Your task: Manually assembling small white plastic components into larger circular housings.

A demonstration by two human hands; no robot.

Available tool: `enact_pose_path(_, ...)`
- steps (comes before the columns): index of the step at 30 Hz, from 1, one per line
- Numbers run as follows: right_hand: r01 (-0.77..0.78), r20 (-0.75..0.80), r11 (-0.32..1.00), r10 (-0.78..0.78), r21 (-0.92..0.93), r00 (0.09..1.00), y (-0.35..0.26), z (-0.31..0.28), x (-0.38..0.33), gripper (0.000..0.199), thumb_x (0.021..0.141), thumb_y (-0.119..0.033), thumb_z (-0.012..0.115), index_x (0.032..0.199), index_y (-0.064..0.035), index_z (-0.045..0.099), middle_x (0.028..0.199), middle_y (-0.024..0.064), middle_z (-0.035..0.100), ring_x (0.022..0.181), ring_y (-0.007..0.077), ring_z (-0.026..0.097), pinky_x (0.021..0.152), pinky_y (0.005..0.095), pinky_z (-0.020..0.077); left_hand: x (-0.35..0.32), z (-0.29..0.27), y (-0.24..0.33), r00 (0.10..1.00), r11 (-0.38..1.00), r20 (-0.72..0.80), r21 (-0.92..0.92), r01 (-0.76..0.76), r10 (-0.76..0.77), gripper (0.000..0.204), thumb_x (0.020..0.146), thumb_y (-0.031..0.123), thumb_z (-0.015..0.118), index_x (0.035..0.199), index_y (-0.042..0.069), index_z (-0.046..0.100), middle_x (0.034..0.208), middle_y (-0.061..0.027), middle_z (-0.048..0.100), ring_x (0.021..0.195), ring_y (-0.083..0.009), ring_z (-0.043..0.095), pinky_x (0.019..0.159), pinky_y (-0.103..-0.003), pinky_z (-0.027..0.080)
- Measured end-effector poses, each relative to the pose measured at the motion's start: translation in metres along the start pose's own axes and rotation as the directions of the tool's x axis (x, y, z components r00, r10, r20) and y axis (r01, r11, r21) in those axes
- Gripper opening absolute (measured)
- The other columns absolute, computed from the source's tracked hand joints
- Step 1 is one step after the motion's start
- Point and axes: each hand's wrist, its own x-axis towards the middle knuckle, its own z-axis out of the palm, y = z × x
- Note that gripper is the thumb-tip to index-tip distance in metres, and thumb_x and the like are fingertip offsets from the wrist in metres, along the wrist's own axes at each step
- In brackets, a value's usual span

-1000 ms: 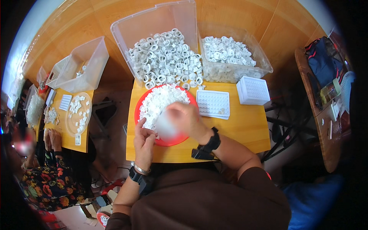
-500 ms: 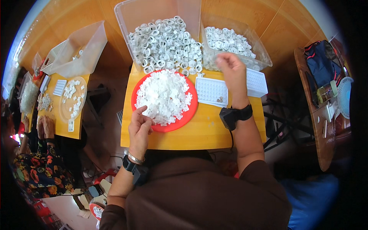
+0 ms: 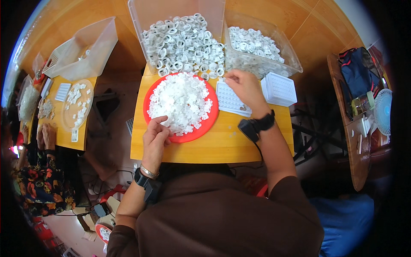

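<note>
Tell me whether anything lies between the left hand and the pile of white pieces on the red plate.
Nothing visible: the left hand already rests on the pile's near edge, on the red plate.

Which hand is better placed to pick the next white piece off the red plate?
Left. The left hand rests on the pile of white pieces at the red plate edge; the right hand is over the white grid tray.

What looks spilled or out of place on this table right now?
A few white rings lie loose on the table between the clear bin and the red plate. Otherwise nothing stands out; the white pieces stay heaped on the plate.
</note>
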Motion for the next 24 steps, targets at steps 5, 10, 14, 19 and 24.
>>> enact_pose_path(5, 0.201, 0.079, 0.933, -0.186, -0.298, 0.979, 0.004, 0.047, 0.044, 0.023, 0.081, -0.013, 0.06, 0.102, -0.0053, 0.069, 0.088, 0.0144, 0.068, 0.08, 0.032, 0.065, 0.071, 0.0402, 0.0508, -0.005, -0.003, 0.003, 0.999, 0.999, 0.043, -0.02, 0.026, -0.025, 0.031, 0.086, 0.005, 0.049, 0.117, 0.003, 0.056, 0.077, 0.0006, 0.054, 0.063, -0.0059, 0.05, 0.057, -0.02, 0.04)
enact_pose_path(10, 0.335, 0.244, 0.83, -0.247, -0.446, 0.938, 0.02, 0.065, 0.059, 0.017, 0.08, -0.014, 0.061, 0.094, -0.0089, 0.07, 0.084, 0.0149, 0.066, 0.08, 0.0355, 0.063, 0.072, 0.0439, 0.0493, -0.008, -0.005, 0.008, 1.0, 1.0, 0.017, -0.004, 0.013, -0.013, 0.031, 0.087, 0.004, 0.047, 0.116, 0.003, 0.056, 0.079, -0.0036, 0.061, 0.061, -0.0075, 0.053, 0.056, -0.02, 0.042)
enact_pose_path(14, 0.202, 0.192, 0.865, -0.125, -0.459, 0.973, 0.019, 0.056, 0.056, 0.014, 0.08, -0.012, 0.06, 0.09, -0.0096, 0.07, 0.085, 0.016, 0.066, 0.078, 0.0375, 0.062, 0.072, 0.0442, 0.0493, -0.011, -0.005, 0.011, 1.0, 1.0, 0.021, 0.002, 0.016, -0.016, 0.03, 0.087, 0.004, 0.047, 0.116, 0.003, 0.056, 0.079, -0.0036, 0.061, 0.062, -0.0073, 0.053, 0.056, -0.02, 0.042)
enact_pose_path(19, -0.005, 0.085, 0.989, -0.008, 0.148, 0.996, -0.008, 0.033, 0.035, 0.013, 0.08, -0.005, 0.064, 0.091, 0.0, 0.067, 0.082, 0.0113, 0.069, 0.071, 0.0183, 0.065, 0.067, 0.0303, 0.0516, -0.007, -0.004, 0.016, 0.995, 0.998, 0.087, -0.025, 0.058, -0.056, 0.032, 0.087, 0.007, 0.046, 0.117, 0.003, 0.056, 0.083, -0.0052, 0.062, 0.064, -0.0094, 0.054, 0.06, -0.022, 0.043)
enact_pose_path(24, -0.23, 0.258, 0.73, 0.077, 0.643, 0.963, -0.064, 0.034, -0.009, 0.017, 0.083, -0.003, 0.066, 0.098, 0.0045, 0.063, 0.084, 0.005, 0.067, 0.074, 0.0076, 0.06, 0.066, 0.0221, 0.0496, 0.007, 0.012, 0.027, 0.989, 0.988, 0.146, -0.145, 0.057, -0.035, 0.036, 0.09, 0.013, 0.045, 0.123, 0.003, 0.053, 0.093, -0.0095, 0.065, 0.072, -0.0109, 0.058, 0.065, -0.023, 0.046)
